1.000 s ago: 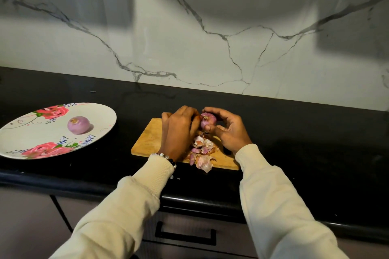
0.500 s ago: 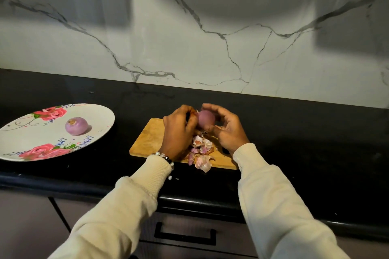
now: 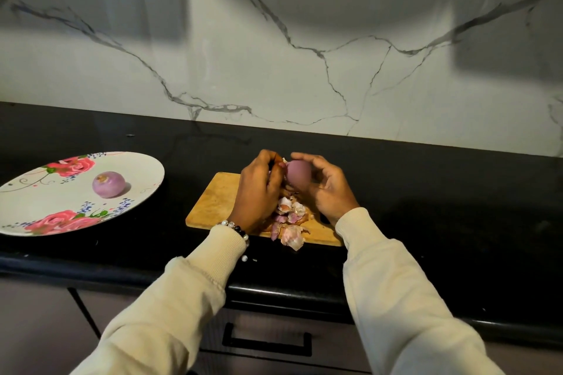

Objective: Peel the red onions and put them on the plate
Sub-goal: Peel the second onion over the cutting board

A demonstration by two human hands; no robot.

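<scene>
Above the wooden cutting board [image 3: 214, 202] my right hand [image 3: 327, 189] holds a smooth purple red onion [image 3: 298, 175]. My left hand [image 3: 259, 189] pinches a strip of skin at the onion's left end. A heap of loose onion skins [image 3: 289, 218] lies on the board below both hands, spilling over its near edge. One peeled onion [image 3: 108, 184] rests on the white plate with pink roses [image 3: 143, 170] at the left of the counter.
The black counter [image 3: 441, 192] runs to a white marble backsplash [image 3: 304, 55]. A small dark object [image 3: 323, 218] peeks out on the board under my right wrist. Below the counter edge is a drawer with a black handle [image 3: 268, 341].
The onion has been lifted a little and turned in my hands, so its smooth peeled side now faces me. My left fingers have shifted to the onion's left end.
</scene>
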